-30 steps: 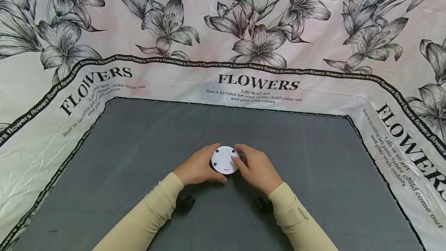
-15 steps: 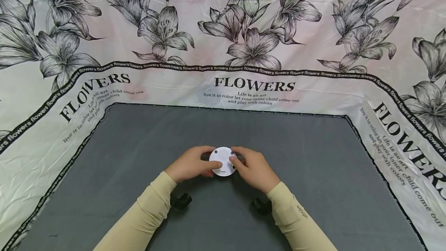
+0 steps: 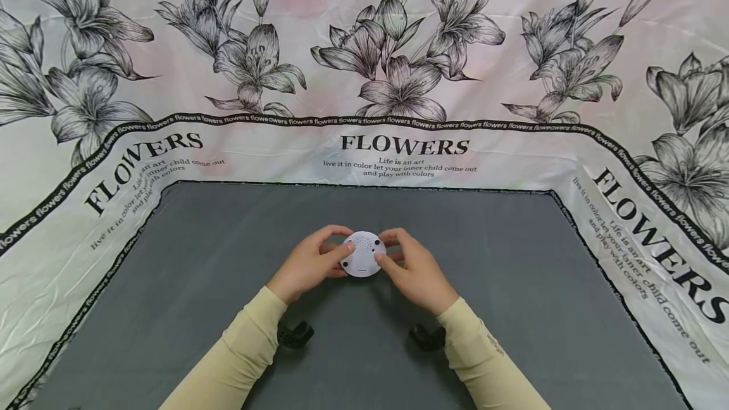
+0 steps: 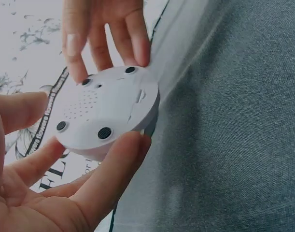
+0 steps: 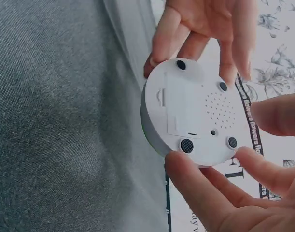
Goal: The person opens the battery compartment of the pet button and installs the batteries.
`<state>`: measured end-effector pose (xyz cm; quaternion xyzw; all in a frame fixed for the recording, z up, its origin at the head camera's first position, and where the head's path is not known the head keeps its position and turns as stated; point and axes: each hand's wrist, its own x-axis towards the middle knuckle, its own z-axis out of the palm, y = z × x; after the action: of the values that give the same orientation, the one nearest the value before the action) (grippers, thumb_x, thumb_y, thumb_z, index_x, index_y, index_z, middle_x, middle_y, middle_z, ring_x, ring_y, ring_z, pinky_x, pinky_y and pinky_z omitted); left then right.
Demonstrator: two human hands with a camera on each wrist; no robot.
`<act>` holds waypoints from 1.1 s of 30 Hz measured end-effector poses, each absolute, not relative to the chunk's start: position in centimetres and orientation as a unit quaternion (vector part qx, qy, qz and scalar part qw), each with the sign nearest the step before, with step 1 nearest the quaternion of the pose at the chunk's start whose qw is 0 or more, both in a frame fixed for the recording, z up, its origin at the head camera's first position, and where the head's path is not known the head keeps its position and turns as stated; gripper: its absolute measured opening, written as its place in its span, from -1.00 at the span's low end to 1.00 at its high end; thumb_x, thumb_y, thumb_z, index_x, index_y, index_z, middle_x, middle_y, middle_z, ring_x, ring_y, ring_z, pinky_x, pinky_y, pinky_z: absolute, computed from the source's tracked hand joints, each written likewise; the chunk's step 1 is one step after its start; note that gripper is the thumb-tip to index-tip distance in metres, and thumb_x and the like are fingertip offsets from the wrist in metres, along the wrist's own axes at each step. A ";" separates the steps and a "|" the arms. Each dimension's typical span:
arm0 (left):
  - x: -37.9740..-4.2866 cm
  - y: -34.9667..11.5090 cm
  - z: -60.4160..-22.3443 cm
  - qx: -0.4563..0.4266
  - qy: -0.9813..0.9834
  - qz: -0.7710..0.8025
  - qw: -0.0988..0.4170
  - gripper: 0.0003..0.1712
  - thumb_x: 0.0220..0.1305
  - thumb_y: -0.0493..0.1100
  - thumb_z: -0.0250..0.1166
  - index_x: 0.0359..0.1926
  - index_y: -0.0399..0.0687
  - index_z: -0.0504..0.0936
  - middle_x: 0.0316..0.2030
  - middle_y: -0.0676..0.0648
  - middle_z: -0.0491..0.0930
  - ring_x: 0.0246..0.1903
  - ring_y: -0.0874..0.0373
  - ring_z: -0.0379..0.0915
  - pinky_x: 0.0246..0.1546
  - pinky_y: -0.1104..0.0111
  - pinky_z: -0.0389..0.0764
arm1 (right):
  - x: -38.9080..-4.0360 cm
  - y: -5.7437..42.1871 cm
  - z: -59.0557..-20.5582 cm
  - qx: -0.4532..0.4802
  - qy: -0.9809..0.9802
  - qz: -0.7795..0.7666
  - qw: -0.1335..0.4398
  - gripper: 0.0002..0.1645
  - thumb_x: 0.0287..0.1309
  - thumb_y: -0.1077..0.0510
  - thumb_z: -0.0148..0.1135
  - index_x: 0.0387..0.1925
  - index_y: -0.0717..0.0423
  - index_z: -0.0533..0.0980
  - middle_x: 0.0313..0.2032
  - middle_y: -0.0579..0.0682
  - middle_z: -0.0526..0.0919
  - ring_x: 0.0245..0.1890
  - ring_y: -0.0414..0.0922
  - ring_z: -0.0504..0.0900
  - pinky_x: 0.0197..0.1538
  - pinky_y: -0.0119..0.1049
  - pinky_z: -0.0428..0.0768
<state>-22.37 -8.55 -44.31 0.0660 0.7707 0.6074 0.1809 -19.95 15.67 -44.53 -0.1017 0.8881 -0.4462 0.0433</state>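
Note:
Both hands hold a round white device upright above the grey cloth, its flat underside turned towards the head camera. That underside has small dark rubber feet, a patch of speaker holes and a battery cover. My left hand grips the left rim, with its thumb lying over the upper left of the face. On the opposite side, my right hand pinches the rim, thumb near the edge of the face and fingers behind. The device's far side is mostly hidden; a thin green line shows along its edge in the right wrist view.
A grey cloth with a white flower-printed border lies beneath and beyond the hands. Black wrist mounts jut inward from both pale yellow sleeves.
My left hand has shifted its hold: the thumb has gone from below the device, onto its lower face, then to the upper left. The right hand keeps its pinch. The head view has tilted slightly.

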 end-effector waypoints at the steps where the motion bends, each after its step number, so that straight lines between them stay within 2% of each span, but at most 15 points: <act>1: -22.3 -8.6 -44.4 0.067 0.771 0.608 0.178 -0.51 0.53 0.08 0.39 0.38 0.17 0.59 0.10 -0.21 0.75 -0.10 -0.01 0.80 0.03 0.13 0.81 | -19.9 15.7 -44.5 -0.101 0.886 -0.450 0.044 -0.58 0.56 -0.06 0.29 0.32 -0.14 0.50 0.32 -0.01 0.62 0.15 0.00 0.77 0.03 -0.05 0.74; 4: -22.3 -8.5 -44.5 0.071 0.770 0.611 0.170 -0.54 0.53 0.09 0.39 0.34 0.17 0.60 0.10 -0.20 0.77 -0.09 -0.02 0.81 0.03 0.12 0.81 | -19.7 15.7 -44.4 -0.096 0.880 -0.462 0.048 -0.60 0.56 -0.09 0.29 0.28 -0.12 0.48 0.32 -0.01 0.62 0.17 0.01 0.77 0.04 -0.02 0.73; 10: -22.1 -8.4 -44.6 0.081 0.777 0.606 0.149 -0.69 0.50 0.09 0.43 0.14 0.20 0.63 0.19 -0.10 0.72 0.08 0.01 0.77 0.05 0.10 0.80 | -19.7 15.7 -44.4 -0.100 0.876 -0.469 0.044 -0.44 0.55 -0.15 0.29 0.45 -0.17 0.49 0.24 -0.01 0.61 0.14 0.03 0.77 0.09 -0.03 0.73; 14: -21.8 -8.4 -44.9 0.098 0.807 0.571 0.117 -0.76 0.42 0.09 0.50 -0.06 0.20 0.64 0.14 0.00 0.71 0.12 0.04 0.74 0.03 0.17 0.78 | -19.7 15.5 -44.5 -0.109 0.875 -0.470 0.039 -0.58 0.55 -0.12 0.30 0.32 -0.18 0.56 0.19 0.00 0.59 0.13 0.07 0.77 0.10 -0.03 0.74; 17: -21.6 -8.5 -45.2 0.113 0.821 0.549 0.108 -0.75 0.36 0.04 0.56 -0.09 0.21 0.65 0.13 0.03 0.69 0.12 0.02 0.76 0.04 0.16 0.76 | -19.6 15.3 -44.8 -0.112 0.876 -0.468 0.037 -0.73 0.55 -0.09 0.31 0.15 -0.20 0.55 0.16 0.00 0.59 0.17 0.11 0.77 0.10 0.00 0.73; 20: -21.4 -8.3 -45.6 0.123 0.826 0.540 0.108 -0.63 0.30 -0.05 0.61 0.03 0.18 0.65 0.19 0.00 0.66 0.23 -0.04 0.72 0.15 0.10 0.74 | -19.6 15.1 -45.3 -0.119 0.878 -0.461 0.038 -0.81 0.52 -0.02 0.36 0.00 -0.16 0.52 0.16 -0.01 0.60 0.22 0.12 0.76 0.15 0.01 0.75; 22: -21.4 -8.1 -45.9 0.128 0.826 0.537 0.110 -0.49 0.26 -0.13 0.63 0.16 0.13 0.63 0.26 -0.04 0.63 0.33 -0.07 0.64 0.25 0.08 0.70 | -19.5 15.0 -45.6 -0.124 0.880 -0.458 0.038 -0.81 0.46 0.06 0.42 -0.07 -0.11 0.52 0.18 0.00 0.60 0.23 0.11 0.76 0.18 -0.01 0.75; 25: -21.4 -7.8 -46.2 0.140 0.833 0.523 0.112 -0.27 0.20 -0.21 0.66 0.36 0.06 0.56 0.34 -0.10 0.55 0.38 -0.10 0.59 0.33 0.08 0.65 | -19.6 14.7 -45.9 -0.129 0.881 -0.454 0.030 -0.76 0.37 0.18 0.49 -0.13 -0.05 0.53 0.24 0.03 0.60 0.20 0.05 0.77 0.23 -0.06 0.74; 29: -21.4 -7.4 -46.4 0.160 0.855 0.484 0.101 -0.05 0.15 -0.24 0.69 0.53 0.00 0.45 0.36 -0.15 0.51 0.23 -0.05 0.62 0.25 0.09 0.68 | -19.7 14.4 -46.2 -0.133 0.895 -0.426 0.014 -0.70 0.27 0.25 0.56 -0.15 -0.03 0.55 0.28 0.11 0.62 0.19 0.02 0.73 0.24 -0.07 0.72; 33: -21.5 -7.1 -46.8 0.173 0.878 0.438 0.087 0.04 0.12 -0.19 0.72 0.58 -0.02 0.41 0.36 -0.17 0.51 0.13 0.02 0.56 0.18 0.09 0.63 | -19.8 14.3 -46.4 -0.141 0.908 -0.394 0.005 -0.65 0.20 0.23 0.62 -0.14 -0.04 0.57 0.32 0.15 0.61 0.21 0.03 0.70 0.24 -0.05 0.70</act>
<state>-21.46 -7.10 -46.82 0.1733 0.8778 0.4380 0.0867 -19.76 14.31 -46.44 -0.1414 0.9080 -0.3944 0.0051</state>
